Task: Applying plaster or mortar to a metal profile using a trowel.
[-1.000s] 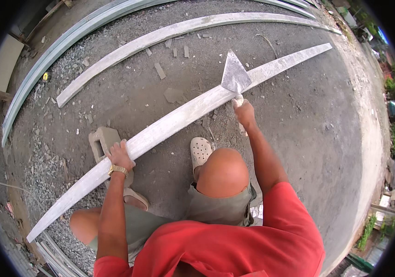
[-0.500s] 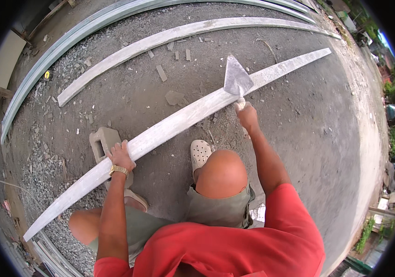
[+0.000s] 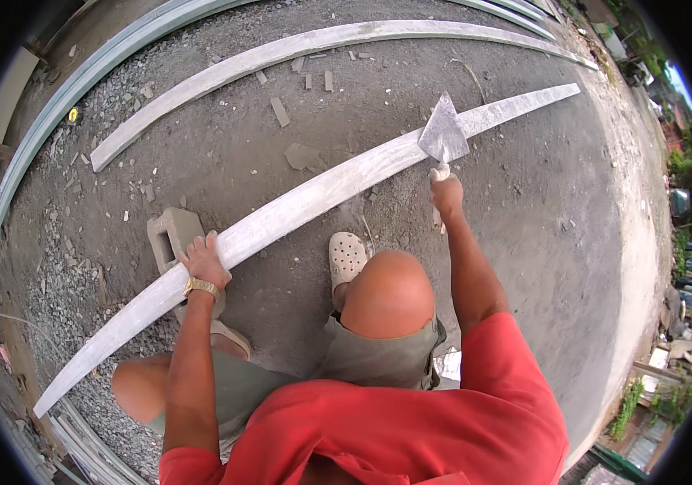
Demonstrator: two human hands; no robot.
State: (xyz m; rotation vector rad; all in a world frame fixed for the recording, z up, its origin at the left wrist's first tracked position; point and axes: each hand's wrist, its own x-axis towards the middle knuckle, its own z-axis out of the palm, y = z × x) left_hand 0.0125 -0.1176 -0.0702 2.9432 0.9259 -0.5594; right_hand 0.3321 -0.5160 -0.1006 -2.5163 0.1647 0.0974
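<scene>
A long whitish-grey bar (image 3: 313,194) of material I cannot make out runs diagonally in front of my knees, from lower left to upper right. My left hand (image 3: 206,260), wearing a gold watch at the wrist, grips it where it crosses a hollow concrete block (image 3: 174,234). In my right hand (image 3: 446,192) is a trowel with a pale handle. Its triangular blade (image 3: 444,136) lies over the bar's upper right part, tip pointing away from me. Whether the blade touches the surface I cannot tell.
Beyond lies a similar pale bar (image 3: 297,47), with long grey metal lengths (image 3: 79,103) behind it. Small broken pieces (image 3: 280,111) and gravel (image 3: 63,283) are scattered on the ground. A yellow tape measure (image 3: 73,115) sits far left. My shoe (image 3: 348,257) is close to the bar.
My right hand and the trowel have shifted to the right along the bar. My left hand stays on the bar by the block.
</scene>
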